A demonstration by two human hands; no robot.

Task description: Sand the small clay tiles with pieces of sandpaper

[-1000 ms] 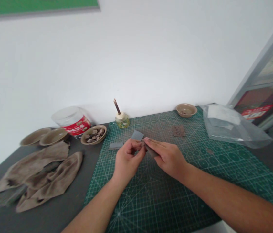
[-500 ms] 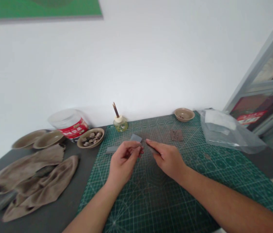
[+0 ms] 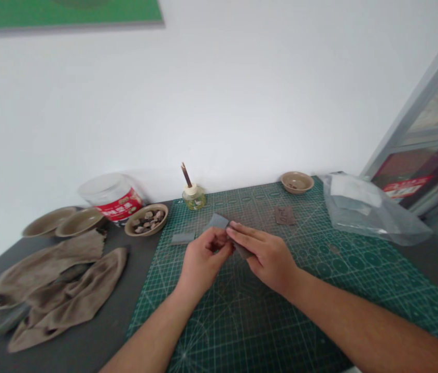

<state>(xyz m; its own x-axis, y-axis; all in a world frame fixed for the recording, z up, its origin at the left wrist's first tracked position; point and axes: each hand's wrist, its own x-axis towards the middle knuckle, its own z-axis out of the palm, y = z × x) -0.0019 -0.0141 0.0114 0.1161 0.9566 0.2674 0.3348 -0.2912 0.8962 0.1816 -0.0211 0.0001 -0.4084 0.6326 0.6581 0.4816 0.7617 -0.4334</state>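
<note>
By the right hand, a thin, dark-grey flat piece is gripped above the green gridded mat; what is pinched in the left hand's curled fingers cannot be told. Brown-and-grey chunks are held in a round tan bowl.

Holds both bare forearms out in front, slanting in from the bottom of the head view and converging near the middle. Angles the bare left forearm up and rightward, carrying the bare, half-curled left hand at its end. Bends the left fingers inward and sets the left thumb against them in a pinch. Slants the bare right forearm up and leftward, wrist nearly straight. Stretches the fingers of the bare, flattened right hand toward the left fingertips, close together, with the right thumb lower down. Overlaps both sets of fingertips, partly hiding their exact contact.
</note>
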